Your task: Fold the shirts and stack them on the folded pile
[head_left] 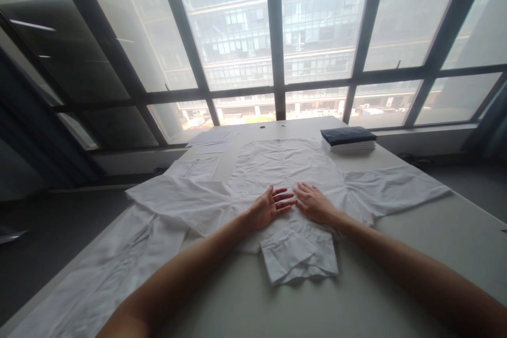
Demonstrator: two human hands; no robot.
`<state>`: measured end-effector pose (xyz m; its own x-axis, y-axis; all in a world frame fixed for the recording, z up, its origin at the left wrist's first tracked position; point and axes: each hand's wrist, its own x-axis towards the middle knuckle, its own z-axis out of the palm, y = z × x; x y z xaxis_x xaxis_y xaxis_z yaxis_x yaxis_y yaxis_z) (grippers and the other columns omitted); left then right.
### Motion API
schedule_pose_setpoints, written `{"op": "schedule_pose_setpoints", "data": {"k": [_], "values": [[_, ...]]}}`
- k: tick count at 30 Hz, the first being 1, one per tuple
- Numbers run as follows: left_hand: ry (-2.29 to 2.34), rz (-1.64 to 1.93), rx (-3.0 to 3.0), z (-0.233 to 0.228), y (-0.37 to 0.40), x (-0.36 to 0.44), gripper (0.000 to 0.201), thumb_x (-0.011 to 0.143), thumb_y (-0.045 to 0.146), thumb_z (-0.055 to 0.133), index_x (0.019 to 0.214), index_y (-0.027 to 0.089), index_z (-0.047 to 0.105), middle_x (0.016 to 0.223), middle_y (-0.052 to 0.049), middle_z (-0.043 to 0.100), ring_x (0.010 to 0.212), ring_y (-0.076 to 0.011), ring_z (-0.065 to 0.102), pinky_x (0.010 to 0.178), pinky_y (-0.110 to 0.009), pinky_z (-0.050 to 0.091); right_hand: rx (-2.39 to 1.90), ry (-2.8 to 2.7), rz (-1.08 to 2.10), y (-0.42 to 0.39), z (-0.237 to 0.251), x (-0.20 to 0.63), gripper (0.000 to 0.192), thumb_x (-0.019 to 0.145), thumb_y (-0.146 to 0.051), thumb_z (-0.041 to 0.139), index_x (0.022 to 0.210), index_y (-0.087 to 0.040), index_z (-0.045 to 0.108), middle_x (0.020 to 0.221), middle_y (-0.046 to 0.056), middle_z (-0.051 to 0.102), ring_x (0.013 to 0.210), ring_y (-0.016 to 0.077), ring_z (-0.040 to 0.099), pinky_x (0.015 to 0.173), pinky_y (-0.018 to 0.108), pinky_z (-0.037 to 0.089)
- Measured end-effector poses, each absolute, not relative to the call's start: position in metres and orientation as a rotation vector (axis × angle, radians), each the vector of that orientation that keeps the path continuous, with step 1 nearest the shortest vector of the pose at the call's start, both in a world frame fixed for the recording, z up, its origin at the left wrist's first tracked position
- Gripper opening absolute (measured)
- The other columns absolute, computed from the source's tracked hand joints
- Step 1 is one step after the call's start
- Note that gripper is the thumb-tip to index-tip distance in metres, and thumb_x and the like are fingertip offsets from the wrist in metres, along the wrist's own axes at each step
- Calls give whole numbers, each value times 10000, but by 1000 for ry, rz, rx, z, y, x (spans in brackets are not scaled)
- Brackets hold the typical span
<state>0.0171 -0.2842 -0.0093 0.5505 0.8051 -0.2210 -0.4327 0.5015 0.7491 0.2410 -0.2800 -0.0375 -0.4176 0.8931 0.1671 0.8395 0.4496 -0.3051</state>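
A white long-sleeved shirt [285, 161] lies spread on the table, its body toward the window and its sleeves stretched out to both sides. Its collar end [299, 256] points toward me and hangs together in soft folds. My left hand [271, 206] rests on the shirt near the collar, turned on its side with the fingers apart. Beside it, my right hand [312, 203] lies palm down on the cloth, fingers stretched out. The fingertips of both hands nearly meet. Neither hand grips the fabric.
More white cloth [114, 259] lies along the table's left side. Sheets of paper [214, 139] are at the far left. A folded dark blue cloth [348, 135] sits on a white stack [352, 147] at the far right. Large windows stand behind the white table [415, 243].
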Motion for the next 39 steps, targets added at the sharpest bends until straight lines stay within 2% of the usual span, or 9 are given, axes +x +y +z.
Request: {"op": "schedule_pose_setpoints", "data": {"k": [13, 39], "values": [[627, 813, 705, -6, -286, 18, 540, 1085, 480, 330, 1379, 64, 508, 1418, -258, 574, 1195, -318, 665, 1064, -437, 478, -1477, -2368, 254, -276, -41, 242, 543, 1005, -398, 479, 1502, -179, 497, 1618, 177, 369, 1517, 302, 299, 1221, 499, 232], [627, 813, 696, -6, -286, 18, 534, 1086, 464, 338, 1406, 64, 487, 1422, -268, 563, 1191, -314, 667, 1050, -432, 480, -1468, -2382, 241, -280, -36, 241, 530, 1013, -378, 449, 1497, -168, 498, 1607, 183, 383, 1509, 313, 310, 1213, 517, 241]]}}
